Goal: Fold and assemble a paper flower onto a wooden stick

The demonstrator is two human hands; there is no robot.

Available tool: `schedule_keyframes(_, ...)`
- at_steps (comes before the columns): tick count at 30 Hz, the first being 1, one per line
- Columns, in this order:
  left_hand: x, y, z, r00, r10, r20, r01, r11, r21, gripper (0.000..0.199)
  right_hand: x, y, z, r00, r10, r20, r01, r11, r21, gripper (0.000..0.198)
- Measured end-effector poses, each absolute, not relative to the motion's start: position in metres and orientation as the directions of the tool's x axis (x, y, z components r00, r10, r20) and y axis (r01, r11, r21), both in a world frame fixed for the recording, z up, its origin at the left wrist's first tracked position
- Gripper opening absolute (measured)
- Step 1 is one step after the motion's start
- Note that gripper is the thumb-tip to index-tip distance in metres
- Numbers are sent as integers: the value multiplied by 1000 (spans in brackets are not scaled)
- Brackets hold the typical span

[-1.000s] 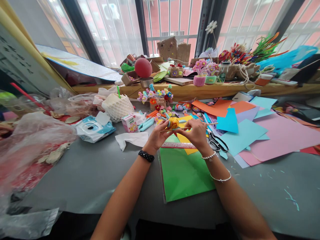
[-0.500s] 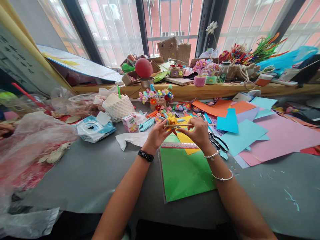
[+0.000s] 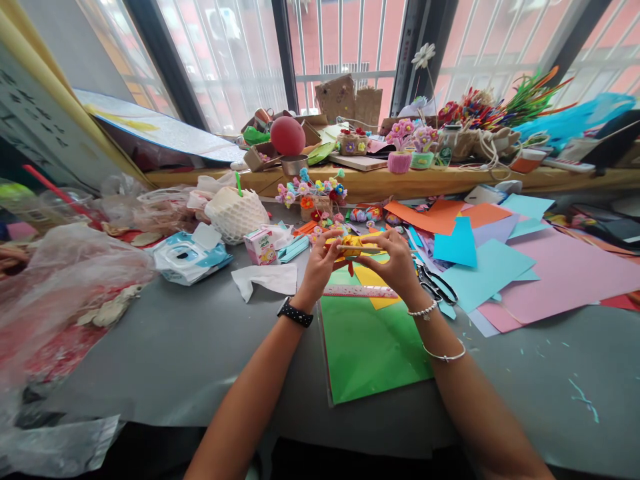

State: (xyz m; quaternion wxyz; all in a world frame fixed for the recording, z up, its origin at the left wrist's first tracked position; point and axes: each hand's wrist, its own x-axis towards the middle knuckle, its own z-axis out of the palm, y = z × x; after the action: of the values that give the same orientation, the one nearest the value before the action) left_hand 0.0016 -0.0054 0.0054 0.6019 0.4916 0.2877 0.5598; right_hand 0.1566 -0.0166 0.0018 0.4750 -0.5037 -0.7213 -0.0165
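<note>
Grips a yellow craft piece [image 3: 351, 243] in left hand [image 3: 316, 268]. Pinches thin stick [image 3: 369, 249] in right hand [image 3: 398, 265], left of scissors [image 3: 437, 285].

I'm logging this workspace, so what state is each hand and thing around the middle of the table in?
Left hand, closed on the yellow piece
Right hand, pinching the stick
Yellow piece, held up
Stick, roughly level
Scissors, lying down; blades unclear
Ruler, flat
Green sheet, flat
Wipes pack, lid up
Pink box, upright
Tissue, spread out
</note>
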Motion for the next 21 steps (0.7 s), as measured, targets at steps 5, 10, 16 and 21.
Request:
schedule_keyframes(5, 3, -4, 4, 325, 889, 323, -325, -216, 921, 43, 160, -14, 0, -7, 723, 690, 687, 505, -522, 33)
schedule_keyframes(10, 1, 2, -3, 386, 857, 342, -240, -264, 934, 54, 160, -12, 0, 4, 731, 682, 662, 509, -550, 31)
schedule_keyframes(16, -2, 4, -4, 432, 829, 354, -214, -287, 934, 52, 159, -13, 0, -2, 736, 677, 632, 525, -570, 25)
schedule_keyframes(21, -3, 2, -1, 448, 818, 360, -206, -297, 932, 50, 159, -14, 1, -6, 719, 695, 632, 541, -555, 22)
